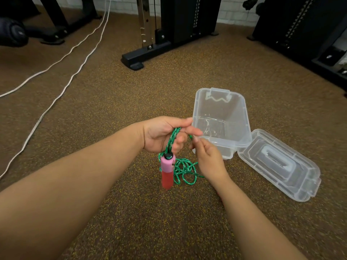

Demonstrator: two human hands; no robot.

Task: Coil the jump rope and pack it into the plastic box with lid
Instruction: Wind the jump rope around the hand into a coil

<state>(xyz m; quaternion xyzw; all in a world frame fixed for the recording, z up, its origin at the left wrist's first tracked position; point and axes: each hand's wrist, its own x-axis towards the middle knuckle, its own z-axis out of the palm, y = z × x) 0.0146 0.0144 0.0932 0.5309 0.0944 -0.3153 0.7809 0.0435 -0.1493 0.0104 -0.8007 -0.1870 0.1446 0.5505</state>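
Observation:
The green jump rope (185,170) lies partly in a loose tangle on the floor. My left hand (165,135) grips several strands of it, and a pink and red handle (167,172) hangs below that hand. My right hand (208,156) pinches the rope just to the right of the left hand's fingers. The clear plastic box (242,117) stands open on the floor right behind my hands, with nothing inside. Its clear lid (277,166) lies flat on the floor to the box's right.
The floor is speckled brown rubber. Black gym machine bases (133,61) stand at the back middle and back right. Two white cables (62,64) run across the floor on the left. A dark dumbbell (13,31) lies at the far left.

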